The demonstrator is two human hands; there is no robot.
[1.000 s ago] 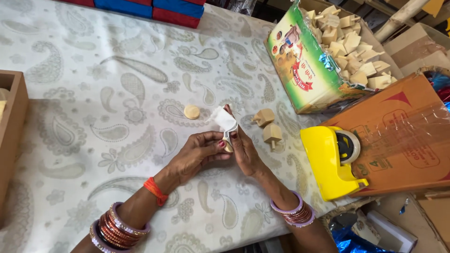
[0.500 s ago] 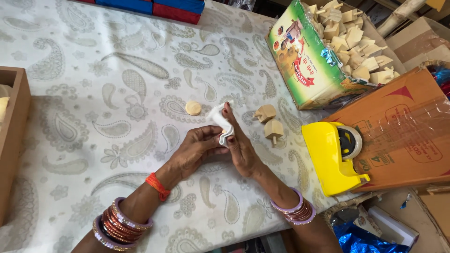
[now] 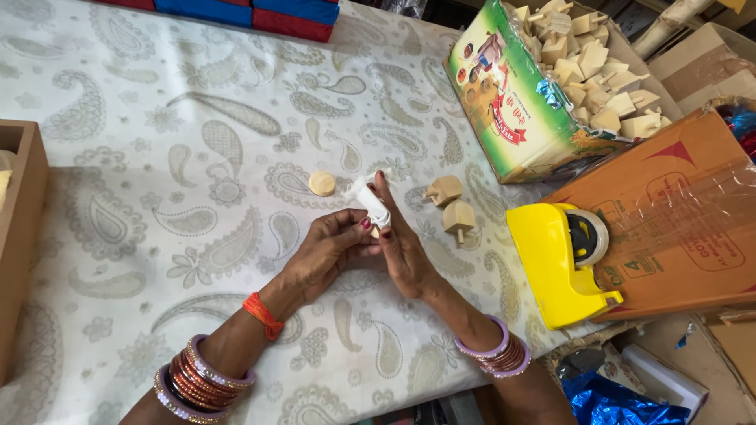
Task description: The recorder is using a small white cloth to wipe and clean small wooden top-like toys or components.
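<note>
- The left hand [image 3: 331, 250] and the right hand [image 3: 403, 250] meet over the middle of the tabletop [image 3: 157, 197], which is covered by a pale cloth with a paisley print.
- Between them they hold a small white wrapper [image 3: 372, 203] — a crumpled strip of thin white material folded round a small wooden piece [image 3: 376, 231], of which only a tan sliver shows at the fingertips.
- The left hand's grip is narrow: thumb and fingertips pinch the lower end of the wrapper from the left.
- The right hand's grip is also closed on the wrapper, with its fingers laid flat along the right side and one fingertip reaching up to the top edge.
- The wrapped piece sits just above the cloth, near the centre of the view.
- A round wooden disc [image 3: 322, 183] lies flat on the cloth just left of the wrapper, apart from both hands.
- Two wooden spinning tops [image 3: 451, 206] lie on their sides just right of the hands, close together.
- A yellow tape dispenser [image 3: 557, 264] stands further right, against a flat brown carton [image 3: 677, 228].
- An open green box [image 3: 512, 102] at the upper right is filled with more wooden tops [image 3: 598, 59].
- A wooden tray [image 3: 20, 236] shows at the left edge — its contents are mostly out of view.
- Both wrists carry bangles, and the left also a red thread.
</note>
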